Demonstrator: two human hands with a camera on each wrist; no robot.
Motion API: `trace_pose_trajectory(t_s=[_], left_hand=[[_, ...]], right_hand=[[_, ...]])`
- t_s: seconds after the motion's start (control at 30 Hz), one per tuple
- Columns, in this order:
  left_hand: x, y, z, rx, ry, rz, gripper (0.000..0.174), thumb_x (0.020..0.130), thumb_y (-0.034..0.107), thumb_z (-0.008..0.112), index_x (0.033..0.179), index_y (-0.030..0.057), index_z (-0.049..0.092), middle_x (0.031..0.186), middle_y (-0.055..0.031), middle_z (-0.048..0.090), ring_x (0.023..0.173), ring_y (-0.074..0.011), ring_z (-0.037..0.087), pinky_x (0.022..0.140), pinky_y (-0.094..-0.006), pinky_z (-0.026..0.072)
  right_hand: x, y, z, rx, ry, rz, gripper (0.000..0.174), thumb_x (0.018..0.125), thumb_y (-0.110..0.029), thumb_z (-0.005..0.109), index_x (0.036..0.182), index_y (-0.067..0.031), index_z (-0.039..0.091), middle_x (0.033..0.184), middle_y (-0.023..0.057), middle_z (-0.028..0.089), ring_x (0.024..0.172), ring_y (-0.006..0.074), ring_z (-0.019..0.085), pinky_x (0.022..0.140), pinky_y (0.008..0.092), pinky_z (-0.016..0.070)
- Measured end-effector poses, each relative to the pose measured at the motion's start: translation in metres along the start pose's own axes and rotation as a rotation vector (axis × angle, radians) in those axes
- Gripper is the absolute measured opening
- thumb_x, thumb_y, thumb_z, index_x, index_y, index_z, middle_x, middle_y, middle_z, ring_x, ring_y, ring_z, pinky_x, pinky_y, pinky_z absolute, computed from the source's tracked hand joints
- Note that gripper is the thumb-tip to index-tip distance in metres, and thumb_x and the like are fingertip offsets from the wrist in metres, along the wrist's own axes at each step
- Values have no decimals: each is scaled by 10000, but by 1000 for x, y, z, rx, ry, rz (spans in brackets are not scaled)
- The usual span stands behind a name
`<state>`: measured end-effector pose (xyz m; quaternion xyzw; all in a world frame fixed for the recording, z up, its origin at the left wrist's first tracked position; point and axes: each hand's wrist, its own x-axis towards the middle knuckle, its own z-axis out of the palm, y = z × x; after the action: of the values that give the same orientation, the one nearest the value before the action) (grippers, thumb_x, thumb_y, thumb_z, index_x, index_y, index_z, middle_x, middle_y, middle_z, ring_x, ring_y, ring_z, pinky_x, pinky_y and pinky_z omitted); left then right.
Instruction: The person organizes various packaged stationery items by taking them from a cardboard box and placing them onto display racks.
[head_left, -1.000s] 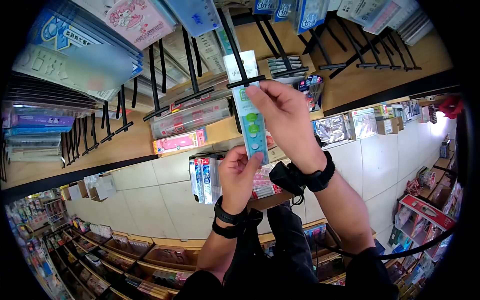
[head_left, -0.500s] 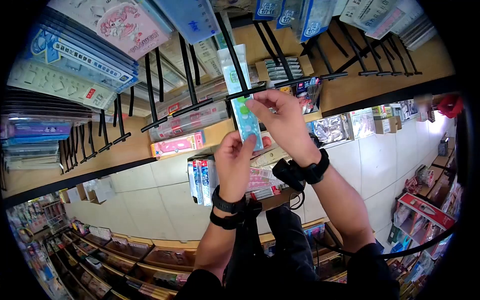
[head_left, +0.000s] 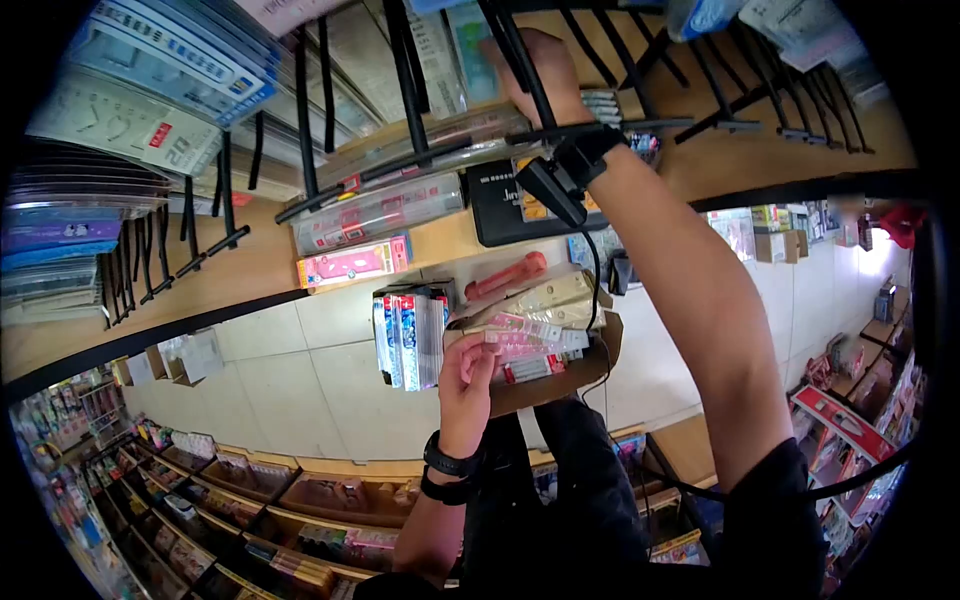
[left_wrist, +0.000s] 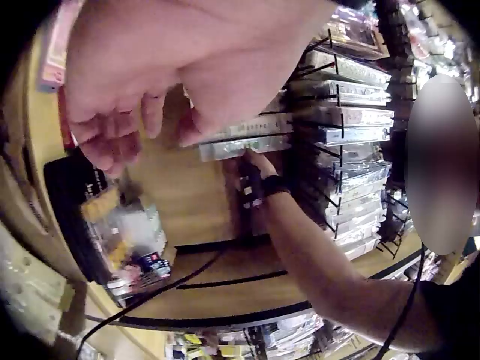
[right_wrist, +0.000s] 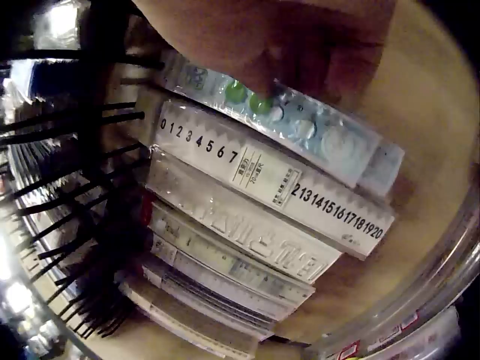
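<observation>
The right hand is up among the black hooks, at a blue ruler packet partly covered by a hook. In the right wrist view that hand pinches the side of the packet, which has green spots and hangs beside a clear ruler with black numbers; its far fingers are hidden. The left wrist view shows the right hand at the packet's lower edge. Lower down, the left hand hovers over a cardboard box, fingers loosely curled around nothing; it also looms close in the left wrist view.
Below the hooks are rolled clear packs, a pink box and a black case. The cardboard box holds rulers, beside a stack of blue-and-white packs. Black hooks with packets stick out around the right arm. A cable runs from the right wrist.
The blue packet and right hand have moved up and back along the hook. The left hand has let go of the packet and come down over the cardboard box.
</observation>
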<state>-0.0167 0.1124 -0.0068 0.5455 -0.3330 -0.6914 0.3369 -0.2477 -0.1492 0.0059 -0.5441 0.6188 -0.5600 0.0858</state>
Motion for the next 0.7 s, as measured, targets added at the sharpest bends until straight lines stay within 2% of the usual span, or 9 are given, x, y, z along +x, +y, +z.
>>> trace_pose_trajectory(t_s=[0.07, 0.1, 0.17, 0.2, 0.23, 0.3, 0.37, 0.43, 0.7], left_hand=[[0, -35, -24, 66, -5, 2, 255, 902, 125, 551, 1129, 32, 482, 945, -53, 579, 878, -129, 567, 768, -245, 454], [-10, -55, -38, 130, -7, 6, 260, 890, 110, 570, 1122, 31, 484, 937, -56, 591, 875, -107, 569, 766, -233, 457], [-11, -78, -53, 390, 20, -9, 279, 873, 129, 591, 1113, 26, 492, 889, -67, 610, 840, -136, 596, 764, -259, 476], [-14, -71, -49, 615, 18, -7, 294, 854, 144, 610, 1098, 17, 505, 892, -103, 623, 821, -172, 616, 736, -281, 495], [-14, -76, -53, 715, -48, -2, 299, 839, 152, 622, 1082, 12, 518, 920, -138, 629, 809, -199, 631, 712, -300, 507], [-7, -99, -63, 885, -148, -46, 363, 789, 158, 661, 1093, 18, 521, 925, -148, 634, 812, -246, 640, 718, -336, 512], [5, -119, -61, 1009, -212, -73, 408, 760, 156, 671, 1109, 19, 511, 941, -153, 631, 845, -266, 630, 753, -366, 504], [22, -144, -55, 1144, -272, -92, 454, 730, 154, 682, 1124, 20, 502, 957, -159, 628, 879, -285, 621, 787, -396, 495], [121, -229, -23, 1577, -429, 369, 386, 792, 79, 532, 1171, 51, 460, 1250, -176, 457, 1188, -330, 413, 987, -420, 356]], right_hand=[[-17, 16, 1, -107, 110, 4, 216, 852, -230, 613, 839, -15, 624, 654, 33, 575, 610, 114, 542, 565, 294, 440], [-29, -4, -18, 11, -71, 410, 194, 821, -126, 577, 871, 58, 548, 764, 151, 573, 687, 249, 517, 636, 347, 429], [-63, -3, -55, 251, -256, 524, 176, 817, -127, 588, 844, 45, 565, 773, 114, 581, 693, 188, 519, 624, 333, 434], [-78, -34, -88, 331, -358, 780, 127, 823, -90, 565, 878, 23, 580, 847, 78, 587, 786, 141, 518, 697, 300, 429], [-113, 14, -90, 285, -365, 418, 203, 873, -192, 584, 915, 5, 615, 725, 30, 617, 663, 112, 580, 606, 283, 468], [-170, 5, -135, 290, -390, 522, 193, 884, -167, 571, 905, 20, 616, 755, 25, 623, 682, 97, 589, 603, 260, 467], [-225, -9, -181, 197, -479, 757, 210, 869, -156, 577, 775, 29, 598, 627, 54, 594, 586, 91, 570, 550, 240, 459], [-280, -22, -224, 155, -646, 989, 220, 885, -171, 579, 841, 43, 612, 648, 21, 583, 557, 80, 543, 503, 224, 433], [-481, -79, -314, 126, -275, 1470, 233, 898, -186, 559, 912, 41, 611, 624, 20, 575, 564, 69, 539, 522, 230, 440]])
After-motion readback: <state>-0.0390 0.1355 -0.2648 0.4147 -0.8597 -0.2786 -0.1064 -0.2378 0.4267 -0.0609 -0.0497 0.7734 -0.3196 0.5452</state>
